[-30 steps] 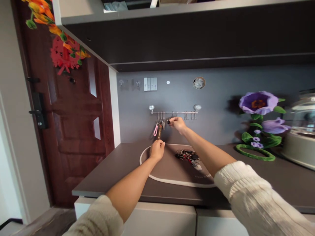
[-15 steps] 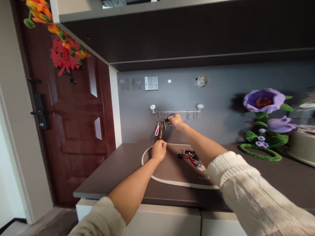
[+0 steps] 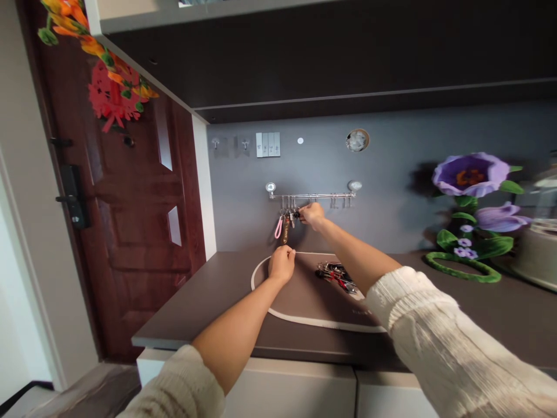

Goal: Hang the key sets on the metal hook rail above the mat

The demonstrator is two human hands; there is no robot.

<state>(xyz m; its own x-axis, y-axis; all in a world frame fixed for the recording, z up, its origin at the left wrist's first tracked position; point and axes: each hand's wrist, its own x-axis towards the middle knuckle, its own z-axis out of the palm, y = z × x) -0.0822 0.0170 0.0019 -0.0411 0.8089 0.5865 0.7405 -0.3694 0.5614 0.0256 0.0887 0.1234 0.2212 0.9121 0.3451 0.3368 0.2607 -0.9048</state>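
My right hand (image 3: 312, 216) is closed at the hook rail (image 3: 313, 196) on the wall, its fingertips pinching a small bunch of keys (image 3: 293, 218) with a black part. Left of it hang a pink loop strap (image 3: 279, 227) and a brown lettered strap (image 3: 286, 231) from the hooks. Just below the brown strap, my left hand (image 3: 282, 264) is closed; what its fingers hold, if anything, is hidden. A pile of keys (image 3: 337, 276) with red and black parts lies on the brown mat (image 3: 300, 296), partly behind my right forearm.
Purple plush flowers (image 3: 472, 174) stand on the counter (image 3: 195, 296) at the right, beside a pale container (image 3: 539, 255). Overhead is a dark cabinet (image 3: 331, 58). A red-brown door (image 3: 143, 255) is at the left. Several bare hooks (image 3: 342, 202) hang on the rail's right side.
Both hands stay nearly in place. The keys by my right fingertips and the brown strap's lettering show a little more clearly; the view has shifted slightly.
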